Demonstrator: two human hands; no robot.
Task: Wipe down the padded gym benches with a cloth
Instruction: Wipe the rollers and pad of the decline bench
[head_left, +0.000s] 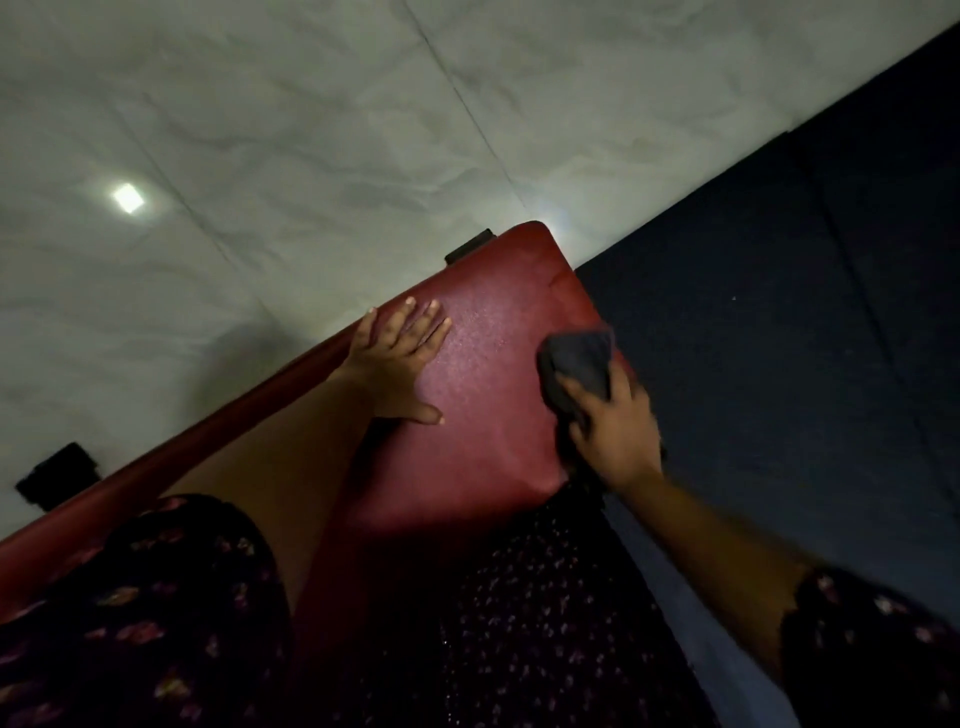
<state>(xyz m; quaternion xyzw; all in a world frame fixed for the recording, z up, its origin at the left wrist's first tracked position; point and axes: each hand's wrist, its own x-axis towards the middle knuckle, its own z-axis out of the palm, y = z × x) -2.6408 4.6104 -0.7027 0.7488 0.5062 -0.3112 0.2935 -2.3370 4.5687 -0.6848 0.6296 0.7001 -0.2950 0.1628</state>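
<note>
Pale marbled floor tiles (311, 104) fill the upper left, with thin grout lines running across them. Dark blue matting (779, 338) takes the whole right side and has faint seams in it. The red padded bench (493, 332) runs on a diagonal between the two, its rounded far corner at top centre and its near end hidden under your body. Your dark floral garment (467, 623) covers the bottom of the view and overlaps the near part of the pad. Both forearms reach out from it, the right sleeve in the same print. Your left hand (400, 358) lies flat on the pad near its left edge, palm down, fingers straight and spread, thumb out to the side, holding nothing. Your right hand (613, 431) is at the pad's right edge, fingers curled around a bunched dark grey cloth (579, 358). The cloth is pressed on the red surface right at that edge, and part of it sticks out past your fingertips. One black bench foot (470, 245) shows on the tiles by the far corner. Another black foot (57, 475) sits at far left. A small bright light reflection (128, 198) sits on the tiles at upper left.
</note>
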